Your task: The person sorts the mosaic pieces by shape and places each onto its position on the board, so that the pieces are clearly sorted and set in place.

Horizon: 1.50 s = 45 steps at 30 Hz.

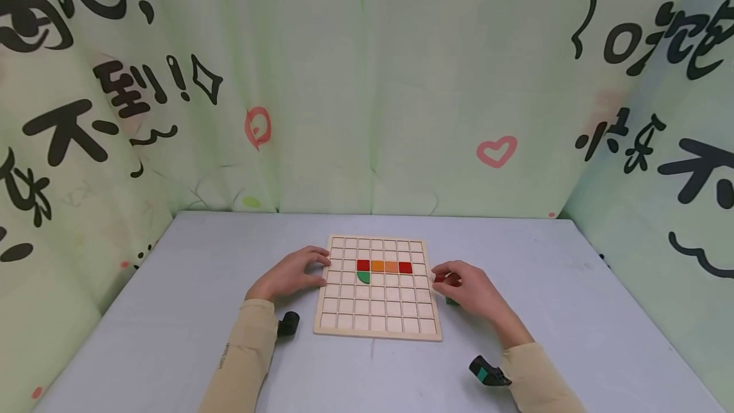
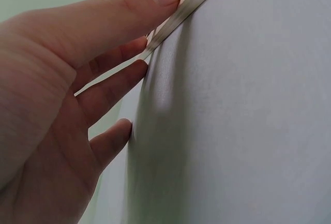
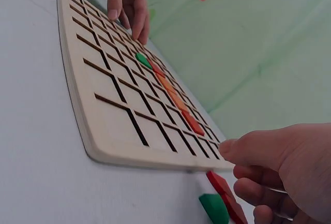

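A wooden grid board (image 1: 376,337) lies on the table. One row holds a red square (image 1: 363,265), two orange squares (image 1: 384,266) and another red square (image 1: 405,268). A green quarter-round piece (image 1: 364,277) sits in the cell below the left red one. My left hand (image 1: 295,273) touches the board's left edge, thumb at the rim and fingers spread in the left wrist view. Beside the right edge, my right hand (image 1: 467,287) has loosely bent fingers. Below them in the right wrist view lie red pieces (image 3: 221,187) and a green piece (image 3: 214,208), partly overlapping; nothing shows between thumb and fingers.
The board stands on a white table (image 1: 229,247) covered in pale cloth. Pale green curtains (image 1: 373,81) with black lettering and red drawings hang at the back and both sides. Dark wrist cameras (image 1: 288,324) sit by both sleeves.
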Each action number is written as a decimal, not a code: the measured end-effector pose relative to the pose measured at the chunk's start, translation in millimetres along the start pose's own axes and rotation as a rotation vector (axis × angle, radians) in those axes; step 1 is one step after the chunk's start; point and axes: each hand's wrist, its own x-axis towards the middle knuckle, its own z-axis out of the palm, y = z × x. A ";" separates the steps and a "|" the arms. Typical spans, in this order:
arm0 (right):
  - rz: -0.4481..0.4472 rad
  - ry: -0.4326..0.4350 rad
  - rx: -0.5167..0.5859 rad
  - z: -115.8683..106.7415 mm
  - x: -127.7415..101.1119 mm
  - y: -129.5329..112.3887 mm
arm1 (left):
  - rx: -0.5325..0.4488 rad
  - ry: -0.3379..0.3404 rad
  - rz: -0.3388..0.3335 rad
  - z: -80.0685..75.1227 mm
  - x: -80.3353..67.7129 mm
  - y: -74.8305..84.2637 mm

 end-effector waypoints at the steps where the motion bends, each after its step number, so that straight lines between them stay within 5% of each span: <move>1: 0.009 0.001 -0.010 -2.2 -1.2 3.9 | -0.002 0.001 0.002 -0.3 0.0 0.0; 12: 0.074 -0.014 -0.001 -9.7 -14.1 25.0 | -0.007 -0.005 0.002 2.8 0.4 -4.5; 23: 0.017 -0.077 -0.031 -14.9 -19.5 27.2 | -0.010 -0.006 0.006 2.6 -1.2 -3.6; 33: -0.044 0.016 -0.141 -7.6 -15.8 26.6 | -0.018 -0.007 0.013 1.2 -0.8 -4.7; 45: -0.069 -0.019 -0.108 -5.2 -17.5 23.0 | -0.004 -0.004 0.020 1.2 1.2 -4.2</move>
